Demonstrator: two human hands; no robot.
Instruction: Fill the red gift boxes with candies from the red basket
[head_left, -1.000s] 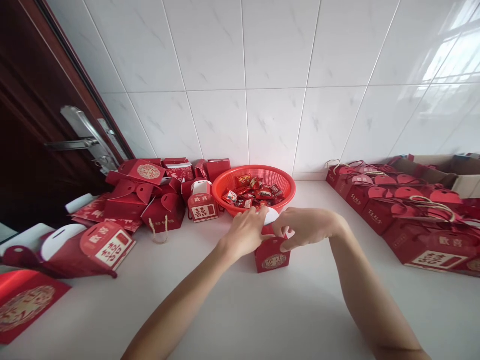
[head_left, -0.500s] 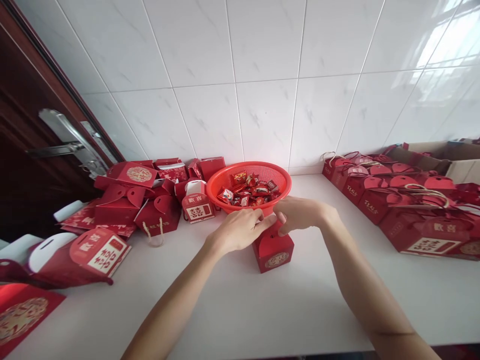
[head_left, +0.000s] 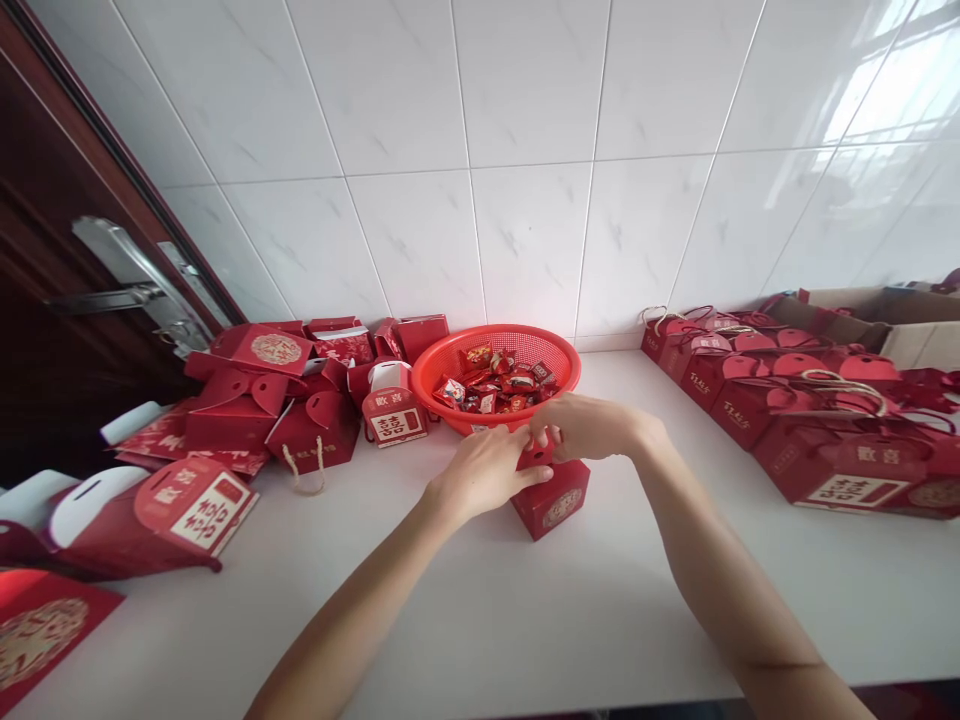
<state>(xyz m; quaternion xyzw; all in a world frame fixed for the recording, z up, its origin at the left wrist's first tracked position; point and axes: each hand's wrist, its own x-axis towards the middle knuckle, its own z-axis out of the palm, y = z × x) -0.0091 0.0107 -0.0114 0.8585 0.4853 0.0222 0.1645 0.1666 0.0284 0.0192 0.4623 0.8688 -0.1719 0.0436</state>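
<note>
A small red gift box (head_left: 553,503) with a round pale emblem stands on the white counter, turned at an angle to me. On its left side and top, my left hand (head_left: 484,470) grips the box, thumb lying along the near upper edge. Curled fingers of my right hand (head_left: 589,425) hold the top flaps from the far right. Both hands meet at the box's top, so part of the flaps and fingertips is hidden. Just behind them sits a red plastic colander (head_left: 431,362) holding several wrapped candies (head_left: 517,380).
Several red boxes (head_left: 238,405) lie piled at the left, some with flaps up. At the right, rows of closed red boxes (head_left: 780,425) with cord handles stand before an open cardboard carton (head_left: 915,345). A tiled wall (head_left: 532,230) backs the counter (head_left: 450,620).
The box has turned slightly, its emblem side now facing more to the right. My left hand has moved right and down onto its side; my right hand has shifted slightly left.
</note>
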